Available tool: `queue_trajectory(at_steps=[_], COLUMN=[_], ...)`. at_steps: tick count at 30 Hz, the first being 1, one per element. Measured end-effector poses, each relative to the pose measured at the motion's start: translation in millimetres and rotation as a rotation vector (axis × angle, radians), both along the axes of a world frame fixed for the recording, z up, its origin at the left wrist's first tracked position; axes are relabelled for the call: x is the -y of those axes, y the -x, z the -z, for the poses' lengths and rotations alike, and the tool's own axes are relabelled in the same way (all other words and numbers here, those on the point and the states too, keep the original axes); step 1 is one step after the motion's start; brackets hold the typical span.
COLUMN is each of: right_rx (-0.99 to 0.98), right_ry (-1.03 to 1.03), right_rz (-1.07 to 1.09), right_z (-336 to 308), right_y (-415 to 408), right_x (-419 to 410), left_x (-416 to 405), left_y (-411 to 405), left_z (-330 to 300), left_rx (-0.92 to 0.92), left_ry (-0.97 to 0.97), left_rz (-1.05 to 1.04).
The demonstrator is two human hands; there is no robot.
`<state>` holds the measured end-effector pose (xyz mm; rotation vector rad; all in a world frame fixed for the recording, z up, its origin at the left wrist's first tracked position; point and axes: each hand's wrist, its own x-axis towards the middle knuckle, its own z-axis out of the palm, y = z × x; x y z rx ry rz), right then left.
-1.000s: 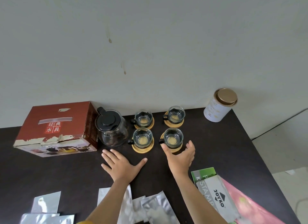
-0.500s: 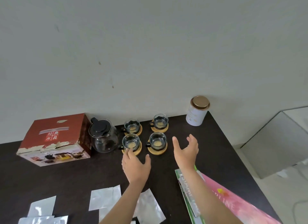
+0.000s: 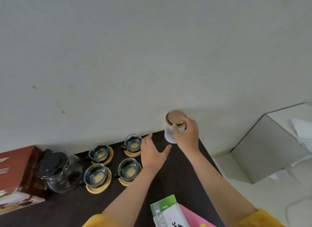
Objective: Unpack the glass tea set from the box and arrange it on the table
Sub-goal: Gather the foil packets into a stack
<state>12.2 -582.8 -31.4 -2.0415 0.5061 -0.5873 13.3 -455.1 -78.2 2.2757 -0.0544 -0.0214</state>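
Observation:
A glass teapot point(image 3: 59, 171) with a black lid stands beside the red box point(image 3: 15, 174) at the left. To its right, several glass cups sit on round wooden coasters, among them a near-left cup point(image 3: 96, 176), a near-right cup point(image 3: 129, 170) and a far-right cup point(image 3: 133, 142). My right hand point(image 3: 186, 135) grips a white canister point(image 3: 169, 133) with a gold lid at the table's back right corner. My left hand point(image 3: 152, 152) hovers with spread fingers just right of the cups, holding nothing.
The dark table point(image 3: 177, 176) ends close to the right of the canister, against a white wall. Green, white and pink packets point(image 3: 170, 213) lie at the near edge. A grey-white box point(image 3: 270, 150) stands on the floor to the right.
The view swung right and closer. My right hand reached forward and took hold of the canister. My left hand moved from in front of the cups to their right side.

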Motion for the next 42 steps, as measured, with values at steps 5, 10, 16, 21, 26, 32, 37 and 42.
queue_trajectory(at_steps=[5,10,16,21,26,32,37,42], right_rx=[-0.107,-0.188,-0.131,0.053,0.083,-0.11,-0.247,-0.334], right_ry=[0.178,0.303,0.26,0.195,0.121,0.047,0.118,0.136], right_rz=[-0.023,-0.017,-0.003,0.035,0.11,0.031,-0.09,-0.115], right_z=[21,38,40,32,41,81,106,124], right_y=[-46,-66,-66,-48,3,49,56,48], right_x=[22,29,30,33,26,-12,-44,-55], left_x=[37,64,77,65,34,3,-8,-11], left_y=[-47,-74,-83,-80,-75,-74,-73,-75], left_z=[11,25,30,25,13,13,20,28], left_rx=[-0.075,-0.124,-0.097,-0.055,0.015,-0.002,-0.045,-0.024], left_ry=[0.044,0.1,0.151,0.162,0.175,0.072,0.054,0.0], left_rz=[0.096,0.085,0.089,0.065,0.027,0.021,0.006,0.013])
